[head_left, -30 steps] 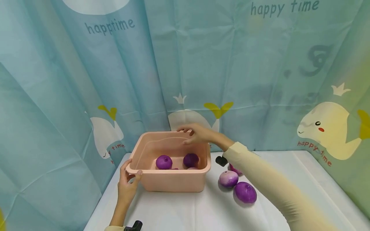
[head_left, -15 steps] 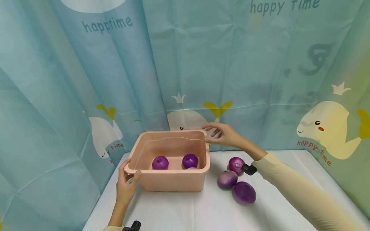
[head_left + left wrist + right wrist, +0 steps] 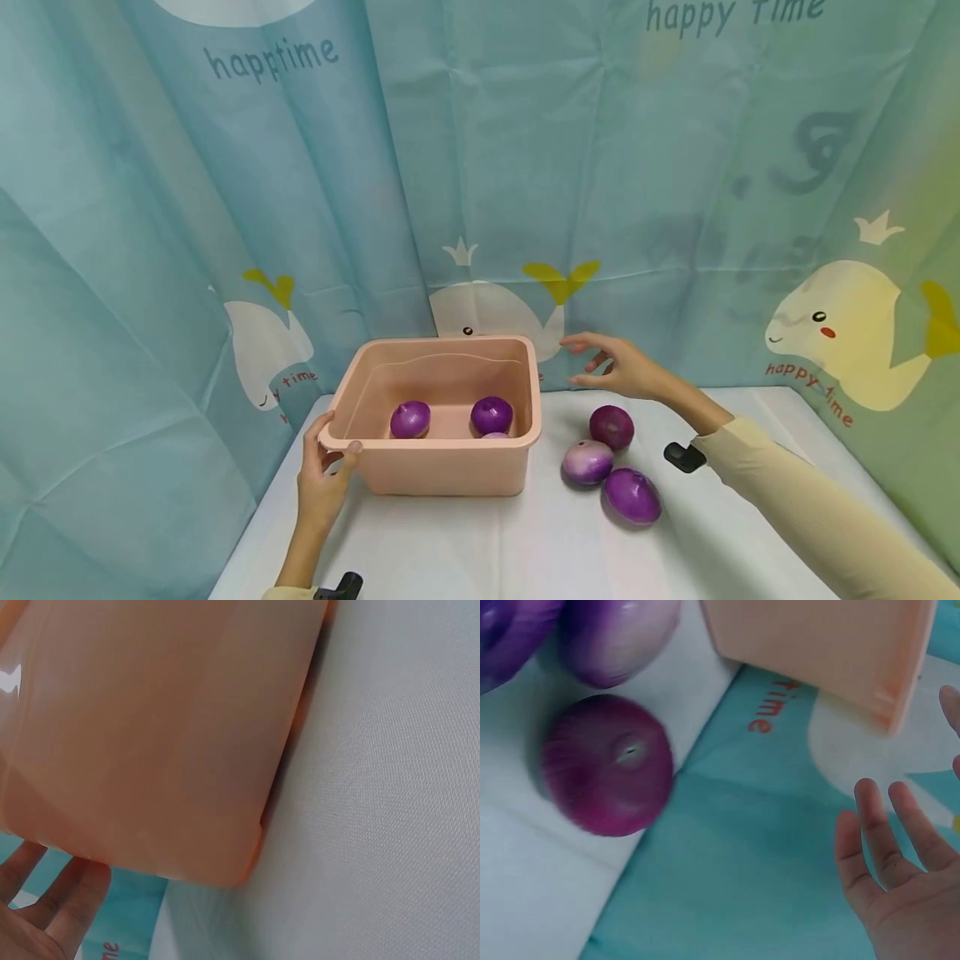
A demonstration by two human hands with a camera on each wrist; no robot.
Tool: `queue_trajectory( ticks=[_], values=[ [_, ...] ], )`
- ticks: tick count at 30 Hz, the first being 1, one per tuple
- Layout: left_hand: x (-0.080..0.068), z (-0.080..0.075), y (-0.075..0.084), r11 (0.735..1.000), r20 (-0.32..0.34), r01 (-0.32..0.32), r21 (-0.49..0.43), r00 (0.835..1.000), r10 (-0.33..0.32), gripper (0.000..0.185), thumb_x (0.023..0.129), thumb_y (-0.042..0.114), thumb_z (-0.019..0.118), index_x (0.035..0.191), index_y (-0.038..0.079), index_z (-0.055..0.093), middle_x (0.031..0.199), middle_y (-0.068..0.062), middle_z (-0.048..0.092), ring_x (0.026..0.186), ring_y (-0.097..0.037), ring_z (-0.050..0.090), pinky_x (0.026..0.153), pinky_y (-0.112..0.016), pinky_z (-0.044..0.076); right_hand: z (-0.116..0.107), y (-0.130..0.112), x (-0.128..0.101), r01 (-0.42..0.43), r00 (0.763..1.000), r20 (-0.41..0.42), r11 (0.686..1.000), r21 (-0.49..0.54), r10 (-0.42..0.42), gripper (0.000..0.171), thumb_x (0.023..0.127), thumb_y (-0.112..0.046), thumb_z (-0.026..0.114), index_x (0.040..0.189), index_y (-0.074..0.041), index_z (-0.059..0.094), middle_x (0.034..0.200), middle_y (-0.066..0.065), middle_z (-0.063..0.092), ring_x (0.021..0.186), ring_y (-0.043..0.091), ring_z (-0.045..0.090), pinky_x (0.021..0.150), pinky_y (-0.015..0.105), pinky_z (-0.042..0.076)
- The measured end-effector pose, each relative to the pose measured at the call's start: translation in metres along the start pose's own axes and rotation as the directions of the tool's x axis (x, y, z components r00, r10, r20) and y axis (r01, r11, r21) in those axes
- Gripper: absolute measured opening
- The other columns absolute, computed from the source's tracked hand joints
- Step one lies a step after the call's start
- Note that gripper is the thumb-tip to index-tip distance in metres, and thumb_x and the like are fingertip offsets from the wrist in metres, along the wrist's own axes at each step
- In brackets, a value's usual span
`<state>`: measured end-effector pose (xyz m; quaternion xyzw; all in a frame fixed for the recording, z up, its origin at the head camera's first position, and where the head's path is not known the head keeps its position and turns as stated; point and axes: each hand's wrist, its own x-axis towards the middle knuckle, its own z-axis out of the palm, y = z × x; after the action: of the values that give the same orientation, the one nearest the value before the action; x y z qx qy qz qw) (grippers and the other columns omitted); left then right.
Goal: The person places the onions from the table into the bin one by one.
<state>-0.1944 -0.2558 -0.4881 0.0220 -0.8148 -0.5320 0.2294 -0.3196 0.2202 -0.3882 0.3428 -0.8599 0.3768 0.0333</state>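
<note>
My left hand (image 3: pixel 322 479) grips the front left corner of a pink plastic box (image 3: pixel 450 467), thumb at its front wall and fingers along the left side. The left wrist view shows those fingers (image 3: pixel 79 900) against the box wall. Inside the box lie a purple onion (image 3: pixel 410 419) on the left, another onion (image 3: pixel 492 415) on the right and a paler one partly hidden by the rim. My right hand (image 3: pixel 626 367) hovers to the right of the box, fingers spread and holding nothing. Below it on the table sits a dark red-purple onion (image 3: pixel 611 427).
A pale purple onion (image 3: pixel 587 462) and a deep purple onion (image 3: pixel 632 497) lie close by on the white tabletop (image 3: pixel 435 550), right of the box. Behind the table hangs a blue curtain (image 3: pixel 510 183) with whale prints.
My right hand has moved from over the box's back rim out to the right, away from it. The left hand keeps its grip on the corner. The dark red-purple onion has come into full view.
</note>
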Motion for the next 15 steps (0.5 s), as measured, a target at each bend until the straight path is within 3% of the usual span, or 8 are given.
queue_trajectory(
  ticks=[7, 10, 15],
  values=[
    [0.000, 0.001, -0.001, 1.000, -0.001, 0.000, 0.009, 1.000, 0.000, 0.066, 0.100, 0.019, 0.067, 0.157, 0.023, 0.034, 0.153, -0.014, 0.046, 0.108, -0.002, 0.052, 0.081, -0.009, 0.048, 0.004, 0.025, -0.022, -0.030, 0.996, 0.084, 0.998, -0.047, 0.034, 0.063, 0.090, -0.027, 0.082, 0.146, -0.014, 0.056, 0.139, 0.015, 0.061, 0.108, 0.034, 0.067, 0.088, 0.050, 0.057],
    [0.001, 0.001, -0.001, 1.000, -0.001, 0.000, 0.014, 1.000, 0.001, 0.067, 0.100, 0.020, 0.068, 0.157, 0.023, 0.034, 0.154, -0.014, 0.046, 0.108, -0.002, 0.053, 0.081, -0.009, 0.049, 0.007, 0.038, -0.031, -0.014, 0.990, 0.137, 0.998, -0.058, 0.022, 0.063, 0.091, -0.023, 0.081, 0.147, -0.009, 0.054, 0.145, 0.016, 0.057, 0.121, 0.041, 0.059, 0.094, 0.058, 0.053],
    [0.001, 0.000, -0.002, 1.000, 0.003, -0.003, 0.018, 1.000, 0.003, 0.067, 0.100, 0.020, 0.068, 0.157, 0.023, 0.034, 0.153, -0.014, 0.046, 0.108, -0.002, 0.053, 0.082, -0.010, 0.049, 0.011, 0.059, -0.045, -0.018, 0.968, 0.250, 1.000, 0.007, 0.016, 0.064, 0.093, -0.013, 0.077, 0.149, -0.001, 0.048, 0.150, 0.024, 0.049, 0.135, 0.052, 0.044, 0.097, 0.067, 0.047]
  ],
)
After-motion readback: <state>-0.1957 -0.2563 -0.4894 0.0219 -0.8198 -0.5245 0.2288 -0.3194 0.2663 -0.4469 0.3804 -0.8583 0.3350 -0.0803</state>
